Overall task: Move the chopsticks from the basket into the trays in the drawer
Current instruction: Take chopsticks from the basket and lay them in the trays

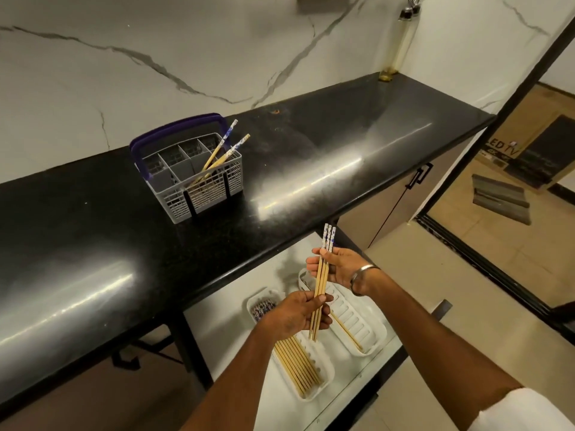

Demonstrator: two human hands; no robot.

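Both hands, left hand [298, 315] and right hand [339, 265], pinch three chopsticks [322, 283] above white trays [378, 332] in an open drawer [224, 321].

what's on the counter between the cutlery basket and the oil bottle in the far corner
Nothing much: in the head view, bare black countertop runs from the grey cutlery basket to the oil bottle, with only a small orange speck near the wall.
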